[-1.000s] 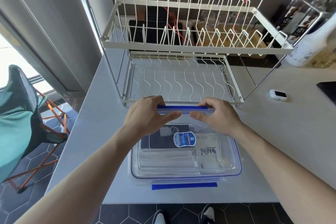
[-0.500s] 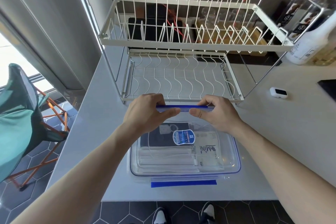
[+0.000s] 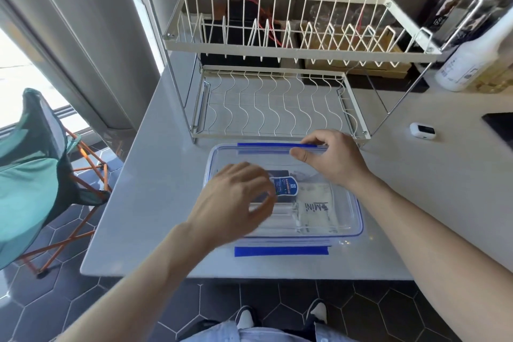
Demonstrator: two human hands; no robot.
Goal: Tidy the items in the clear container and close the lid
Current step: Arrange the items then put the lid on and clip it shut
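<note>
Container (image 3: 350, 211) sits before the rack (image 3: 277, 108), lid (image 3: 233, 155) on; our left hand (image 3: 236, 203) hovers released, right hand (image 3: 333, 158) pinches its far clip (image 3: 266, 145).

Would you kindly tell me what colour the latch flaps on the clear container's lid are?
Blue; the near latch flap shows it best in the head view, on the clear container.

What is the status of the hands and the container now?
Left hand open, hovering over the lid. Right hand at the far blue latch. Near blue latch still sticks out. Nothing in the way.
</note>
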